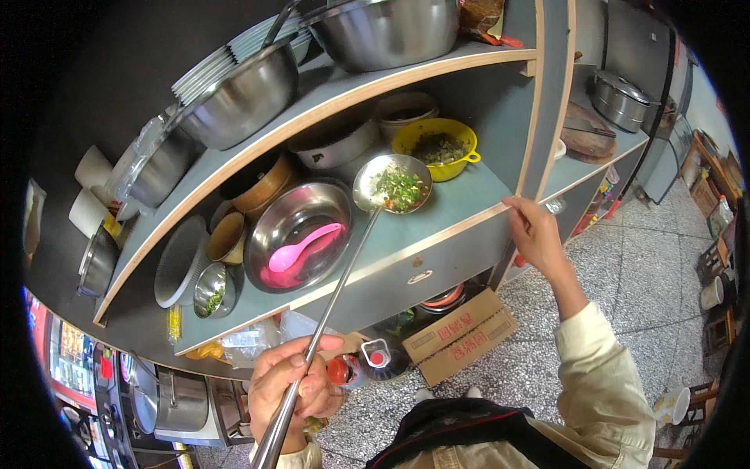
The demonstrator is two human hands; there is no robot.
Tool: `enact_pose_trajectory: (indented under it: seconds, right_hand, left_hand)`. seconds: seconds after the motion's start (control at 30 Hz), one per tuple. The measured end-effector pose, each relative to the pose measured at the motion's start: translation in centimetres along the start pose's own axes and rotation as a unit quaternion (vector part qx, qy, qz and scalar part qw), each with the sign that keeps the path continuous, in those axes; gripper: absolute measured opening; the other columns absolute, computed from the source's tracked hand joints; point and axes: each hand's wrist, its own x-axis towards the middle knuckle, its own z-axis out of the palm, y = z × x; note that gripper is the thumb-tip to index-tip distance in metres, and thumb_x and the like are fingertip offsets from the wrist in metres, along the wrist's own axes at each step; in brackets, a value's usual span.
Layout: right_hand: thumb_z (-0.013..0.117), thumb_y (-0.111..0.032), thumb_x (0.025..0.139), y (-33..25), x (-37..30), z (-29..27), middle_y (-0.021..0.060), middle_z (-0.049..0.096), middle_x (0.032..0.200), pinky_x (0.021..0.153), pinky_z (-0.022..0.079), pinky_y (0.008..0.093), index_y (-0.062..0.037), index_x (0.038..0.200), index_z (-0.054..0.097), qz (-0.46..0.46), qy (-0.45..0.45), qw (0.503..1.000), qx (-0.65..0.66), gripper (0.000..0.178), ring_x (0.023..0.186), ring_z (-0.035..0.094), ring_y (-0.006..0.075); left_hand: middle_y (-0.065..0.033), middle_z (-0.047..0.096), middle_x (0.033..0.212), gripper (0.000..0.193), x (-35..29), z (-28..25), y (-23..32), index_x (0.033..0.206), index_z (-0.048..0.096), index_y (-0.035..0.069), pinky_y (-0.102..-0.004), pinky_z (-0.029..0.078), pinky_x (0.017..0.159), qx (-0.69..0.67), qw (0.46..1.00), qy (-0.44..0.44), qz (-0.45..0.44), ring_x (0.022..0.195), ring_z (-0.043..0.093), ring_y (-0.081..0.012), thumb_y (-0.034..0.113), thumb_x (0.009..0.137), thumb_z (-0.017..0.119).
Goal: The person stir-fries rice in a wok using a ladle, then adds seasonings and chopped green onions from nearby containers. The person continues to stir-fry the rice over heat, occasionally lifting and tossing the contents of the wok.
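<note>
Closest, the left hand (293,383) is clenched around the long metal handle of a ladle (344,283), which slants up and away from it. The right hand (539,234) is half curled by the wooden edge of a grey-blue shelf (480,195); I cannot tell whether it grips anything. Below, a cardboard box (461,336) lies on the speckled floor (625,297). On the shelf, a large metal basin (328,207) holds a pink spoon (305,248). The ladle's bowl is beyond the shelf's front edge, full of chopped greens (396,189) with white and red bits, just in front of a yellow bowl (453,170) of darker chopped food. Farther right, a lidded pot (621,102) stands beside a round chopping board (582,144) with a cleaver (590,127) on it
</note>
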Motion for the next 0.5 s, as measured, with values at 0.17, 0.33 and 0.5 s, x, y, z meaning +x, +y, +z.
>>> enact_pose_trajectory:
  seconds: [0.17,0.33,0.5]
  right_hand:
    - [0.056,-0.006,0.08,-2.0,8.7,4.0,0.0206,0.062,0.084,0.064,0.048,0.0348,0.0007,0.101,0.062,-0.074,-0.01,0.997,0.023,0.023,0.069,0.061,0.0309]
    - [0.061,-0.015,0.079,-1.2,16.7,7.4,0.0208,0.063,0.091,0.075,0.049,0.039,-0.0018,0.107,0.061,-0.111,-0.148,0.977,-0.105,0.031,0.082,0.062,0.0342]
    - [0.061,-0.025,0.081,-0.5,23.2,11.9,0.0164,0.047,0.132,0.099,0.04,0.0394,-0.0141,0.131,0.046,-0.061,-0.306,0.924,-0.222,0.053,0.119,0.047,0.0312]
  left_hand:
    - [-0.0034,0.043,0.056,0.043,3.1,-1.2,1.7,0.115,0.043,-0.022,-0.022,0.02,0.032,-0.004,1.0,-0.004,-0.001,0.037,0.026,-0.0051,0.011,0.087,0.043]
    - [-0.0049,0.044,0.057,0.043,5.4,-2.6,2.3,0.116,0.042,-0.022,-0.0225,0.021,0.033,-0.02,1.0,-0.013,0.008,0.038,0.028,-0.0056,0.009,0.087,0.042]
    - [-0.0049,0.044,0.055,0.044,6.3,-1.3,3.1,0.116,0.043,-0.022,-0.023,0.022,0.035,0.004,1.0,0.019,-0.007,0.038,0.029,-0.0059,0.011,0.086,0.044]
